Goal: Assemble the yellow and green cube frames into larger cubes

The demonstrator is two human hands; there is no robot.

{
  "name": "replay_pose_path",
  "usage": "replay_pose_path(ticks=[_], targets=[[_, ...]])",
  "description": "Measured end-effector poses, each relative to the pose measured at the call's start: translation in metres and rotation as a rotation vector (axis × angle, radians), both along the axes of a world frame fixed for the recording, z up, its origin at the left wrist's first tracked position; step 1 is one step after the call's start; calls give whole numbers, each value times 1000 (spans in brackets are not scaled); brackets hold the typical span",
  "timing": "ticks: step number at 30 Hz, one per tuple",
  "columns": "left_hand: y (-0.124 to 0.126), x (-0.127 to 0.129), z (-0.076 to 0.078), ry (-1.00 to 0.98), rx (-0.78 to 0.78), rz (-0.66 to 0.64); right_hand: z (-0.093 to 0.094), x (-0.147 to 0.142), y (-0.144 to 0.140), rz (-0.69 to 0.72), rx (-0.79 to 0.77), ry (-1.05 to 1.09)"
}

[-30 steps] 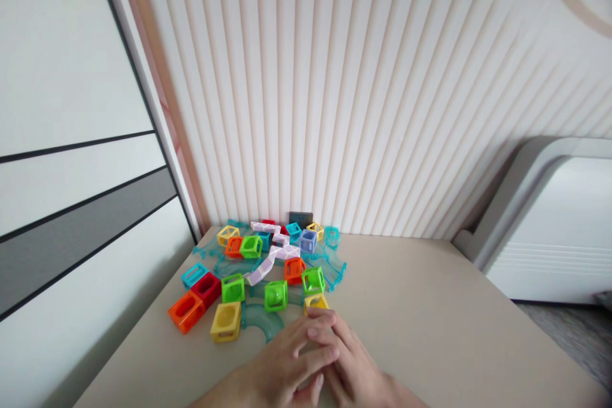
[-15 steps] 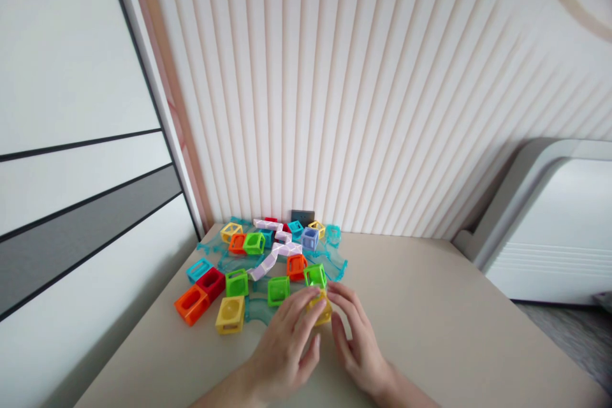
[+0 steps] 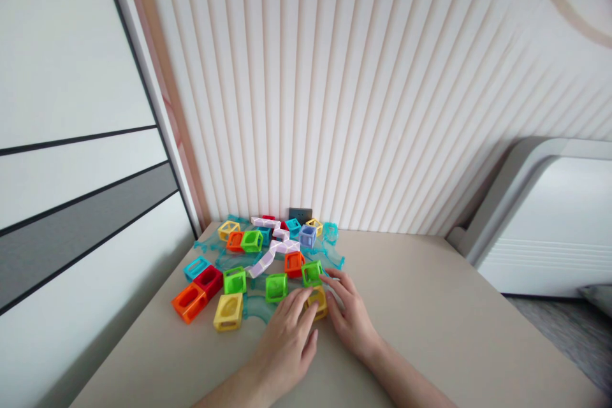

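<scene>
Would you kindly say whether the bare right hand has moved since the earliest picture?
Yes, the bare right hand has moved forward: earlier short of the rightmost green hollow plastic cube, it now reaches that cube's right edge.

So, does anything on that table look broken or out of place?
Nothing looks plainly broken or spilled. The pale purple zigzag strip stands out, lying bent among boxy, colourful blocks. The yellow block partly behind the left hand can't be fully checked.

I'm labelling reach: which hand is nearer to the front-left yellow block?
Left. The left hand is to the right of the front-left yellow block, apart from it; the right hand is farther right, past the left hand.
</scene>
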State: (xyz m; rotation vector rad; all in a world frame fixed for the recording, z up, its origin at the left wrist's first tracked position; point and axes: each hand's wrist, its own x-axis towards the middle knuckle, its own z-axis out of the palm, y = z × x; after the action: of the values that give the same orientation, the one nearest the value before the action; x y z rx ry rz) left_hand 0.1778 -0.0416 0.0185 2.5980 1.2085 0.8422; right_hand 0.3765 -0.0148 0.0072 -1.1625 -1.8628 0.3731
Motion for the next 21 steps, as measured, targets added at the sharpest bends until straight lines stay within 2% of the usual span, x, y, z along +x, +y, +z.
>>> replay_pose_path(ticks=[9, 21], targets=[[0, 3, 0, -41, -74, -4, 4, -2, 1, 81, -60, -17], [-9, 5, 3, -51, -149, -22, -3, -1, 3, 11, -81, -14]])
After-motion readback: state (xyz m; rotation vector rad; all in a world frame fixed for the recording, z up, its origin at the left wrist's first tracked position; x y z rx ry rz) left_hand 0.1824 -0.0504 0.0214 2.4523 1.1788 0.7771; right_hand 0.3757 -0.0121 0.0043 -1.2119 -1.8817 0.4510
